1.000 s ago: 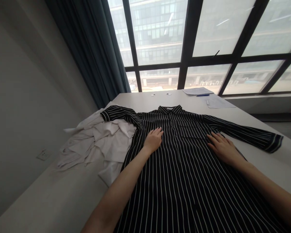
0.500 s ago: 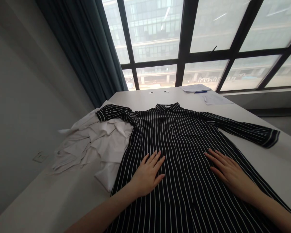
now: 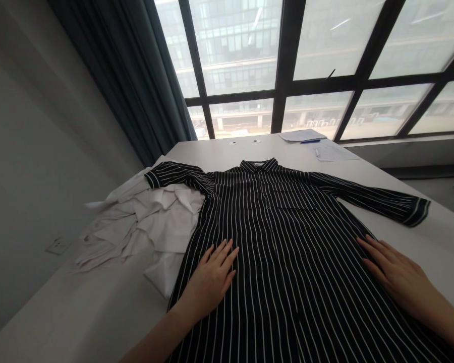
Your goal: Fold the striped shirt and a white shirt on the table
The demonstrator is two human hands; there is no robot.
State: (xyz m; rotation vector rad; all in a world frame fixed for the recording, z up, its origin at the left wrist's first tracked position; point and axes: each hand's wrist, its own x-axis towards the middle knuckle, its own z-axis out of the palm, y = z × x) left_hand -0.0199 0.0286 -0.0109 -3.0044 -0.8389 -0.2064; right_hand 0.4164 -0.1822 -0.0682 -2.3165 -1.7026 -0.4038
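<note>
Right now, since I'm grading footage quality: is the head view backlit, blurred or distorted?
Head view: backlit, window glass partly washed out, curtain and wall dark; striped shirt, left hand and right hand sharp; wide-angle distortion tilts the window bars.

Pressing left hand (image 3: 212, 275) flat, fingers apart, on black striped shirt (image 3: 283, 242) near its left edge; resting right hand (image 3: 397, 275) flat at its right edge; lying across white table (image 3: 98, 312), overlapping crumpled white cloth (image 3: 151, 224).

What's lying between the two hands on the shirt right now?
Only the black striped shirt itself: its front spans the stretch between left hand and right hand, seen in head view.
</note>
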